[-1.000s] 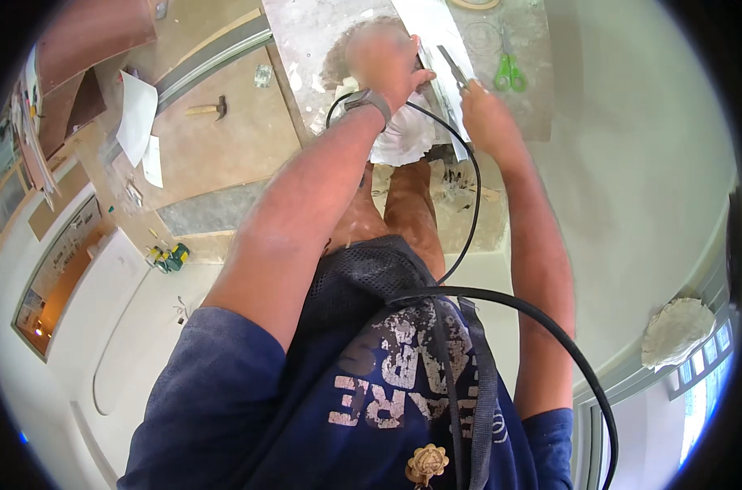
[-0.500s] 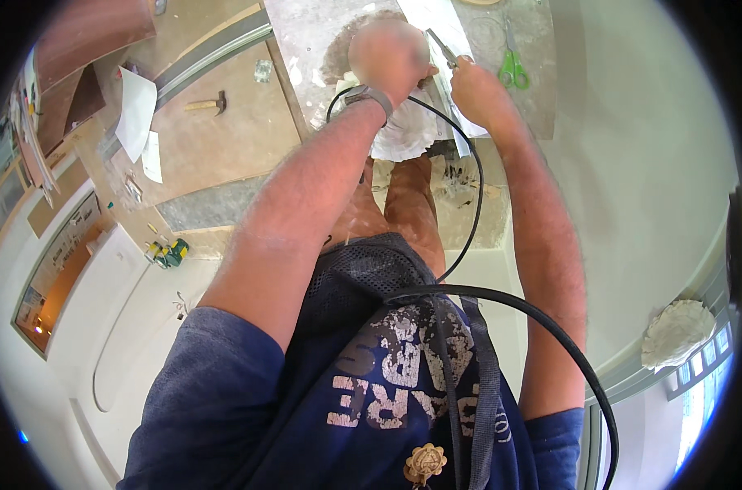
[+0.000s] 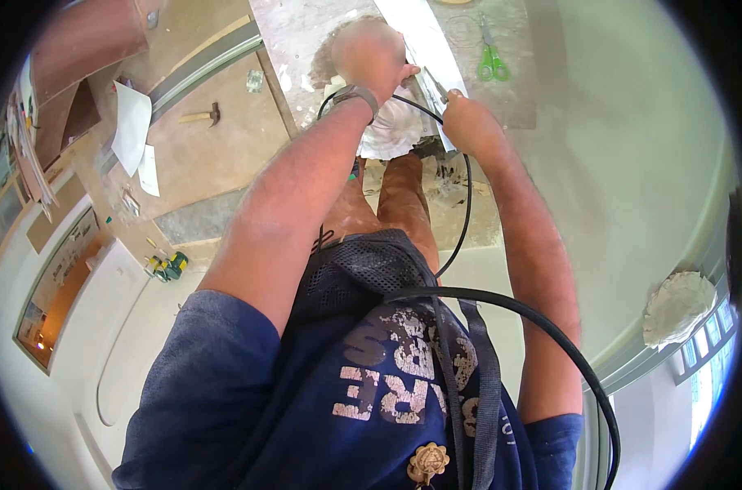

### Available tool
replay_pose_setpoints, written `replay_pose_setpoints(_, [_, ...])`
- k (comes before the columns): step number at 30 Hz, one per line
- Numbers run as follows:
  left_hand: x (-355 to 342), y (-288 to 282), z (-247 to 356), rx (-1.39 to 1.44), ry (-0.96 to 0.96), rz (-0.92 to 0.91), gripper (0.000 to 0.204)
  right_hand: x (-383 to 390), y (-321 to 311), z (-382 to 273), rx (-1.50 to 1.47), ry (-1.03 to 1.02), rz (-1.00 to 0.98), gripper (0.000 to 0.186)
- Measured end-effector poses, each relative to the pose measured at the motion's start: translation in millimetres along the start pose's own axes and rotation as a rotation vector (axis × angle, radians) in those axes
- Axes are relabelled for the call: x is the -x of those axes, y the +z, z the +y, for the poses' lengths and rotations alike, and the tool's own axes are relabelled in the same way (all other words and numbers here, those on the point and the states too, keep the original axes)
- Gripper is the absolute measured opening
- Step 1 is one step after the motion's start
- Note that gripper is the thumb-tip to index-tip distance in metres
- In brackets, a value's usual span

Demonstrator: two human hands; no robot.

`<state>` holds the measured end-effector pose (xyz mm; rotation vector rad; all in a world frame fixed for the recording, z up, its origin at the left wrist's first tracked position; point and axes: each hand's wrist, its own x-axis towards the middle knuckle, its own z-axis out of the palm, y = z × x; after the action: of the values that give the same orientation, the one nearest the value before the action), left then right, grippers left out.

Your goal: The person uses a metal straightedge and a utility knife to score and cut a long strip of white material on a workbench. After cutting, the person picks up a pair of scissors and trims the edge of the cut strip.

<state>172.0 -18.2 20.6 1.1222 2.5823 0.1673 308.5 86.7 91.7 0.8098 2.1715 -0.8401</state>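
Observation:
My right hand [image 3: 473,122] is closed around a slim grey metal tool [image 3: 437,86], knife-like in shape. Its tip points away from me over a long white strip [image 3: 428,41] that lies on the stained work board. My left hand [image 3: 387,75] is beside the strip's left edge, thumb stretched toward it; a blurred patch covers its other fingers. Below that wrist, a white crumpled, round-edged piece [image 3: 394,135] lies over the board's near edge. A black cable [image 3: 467,196] loops past both hands. Green-handled scissors [image 3: 492,64] lie right of the strip.
On the brown board at left are a hammer [image 3: 201,117], a metal rail [image 3: 207,61] and a small clear block [image 3: 255,81]. White sheets [image 3: 131,126] hang near its left edge. A green-and-yellow power tool [image 3: 173,265] stands lower left. Another white crumpled piece [image 3: 677,309] is far right.
My right hand has drawn the tool toward me along the white strip. My left hand stays beside the strip. The whole view has shifted slightly.

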Motion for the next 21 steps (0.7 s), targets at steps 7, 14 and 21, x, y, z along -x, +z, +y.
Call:
replay_pose_setpoints(7, [-1, -1, 1, -0.05, -0.004, 0.003, 0.062, 21, 11, 15, -0.023, 0.014, -0.016, 0.026])
replay_pose_setpoints(14, [-2, -1, 2, -0.029, -0.009, -0.011, 0.062, 32, 32, 34, -0.025, 0.042, -0.031, 0.027])
replay_pose_setpoints(21, [-2, -4, 1, -0.002, -0.016, -0.011, 0.062, 30, 14, 29, -0.093, -0.009, 0.035, 0.025])
